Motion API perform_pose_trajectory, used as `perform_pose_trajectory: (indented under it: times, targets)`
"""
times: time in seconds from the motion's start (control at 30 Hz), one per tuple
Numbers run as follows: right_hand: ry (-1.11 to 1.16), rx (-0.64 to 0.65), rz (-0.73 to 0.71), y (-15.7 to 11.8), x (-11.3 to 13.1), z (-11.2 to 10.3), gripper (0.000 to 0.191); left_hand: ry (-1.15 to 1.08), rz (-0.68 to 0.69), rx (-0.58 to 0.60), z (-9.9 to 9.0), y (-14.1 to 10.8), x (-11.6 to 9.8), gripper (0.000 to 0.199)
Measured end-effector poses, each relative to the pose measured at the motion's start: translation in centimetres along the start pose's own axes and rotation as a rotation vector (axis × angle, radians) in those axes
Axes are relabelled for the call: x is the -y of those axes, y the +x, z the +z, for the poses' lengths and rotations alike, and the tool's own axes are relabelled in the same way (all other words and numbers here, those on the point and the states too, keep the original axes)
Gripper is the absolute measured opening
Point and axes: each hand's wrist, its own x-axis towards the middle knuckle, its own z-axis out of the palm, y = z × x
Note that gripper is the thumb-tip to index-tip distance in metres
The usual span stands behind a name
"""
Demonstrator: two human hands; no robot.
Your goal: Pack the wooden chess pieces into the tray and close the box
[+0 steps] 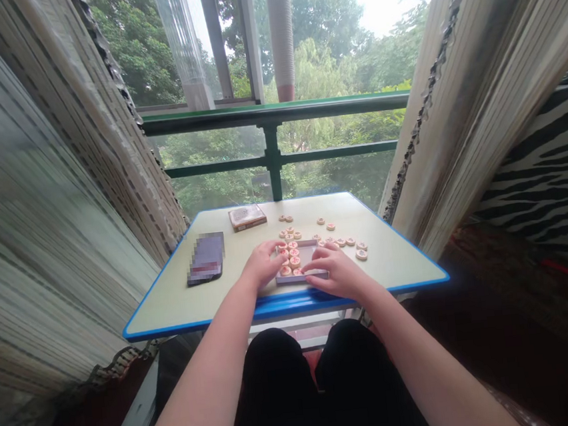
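Note:
A shallow lilac box [302,279] lies near the front edge of the table, with several round wooden pieces [295,263] with red marks in two columns in its left part. My left hand [263,264] is at the box's left side, its fingertips at the left column, fingers apart; no piece shows in its grasp. My right hand [336,271] reaches over the box's right side with spread fingers, the tips near the lower piece of the right column. More round pieces [350,241] lie beyond and to the right of the box, some partly behind my right hand.
The pale table [173,314] has a blue rim. A flat box [247,217] lies at its back left, a dark blurred-out object [206,258] at its left. Curtains [121,141] hang at both sides; a green railing [273,154] stands behind.

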Motion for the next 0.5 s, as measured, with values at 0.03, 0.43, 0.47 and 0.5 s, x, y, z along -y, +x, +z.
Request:
perform_pose_trajectory:
  times: [0.03, 0.43, 0.47, 0.5]
  targets:
    - [-0.001, 0.004, -0.006, 0.0, -0.01, -0.01, 0.018, 0.003, 0.0, -0.004, 0.02, 0.02, 0.03, 0.033]
    - [-0.025, -0.021, -0.047, 0.04, 0.37, -0.07, 0.018, 0.015, -0.026, -0.005, 0.02, 0.07, -0.06, 0.033]
    - [-0.023, -0.026, -0.049, 0.03, 0.38, -0.06, 0.017, 0.019, -0.025, -0.005, 0.02, 0.07, -0.06, 0.033]
    - [-0.023, -0.03, -0.049, 0.03, 0.38, -0.06, 0.017, 0.022, -0.022, -0.005, 0.02, 0.07, -0.04, 0.033]
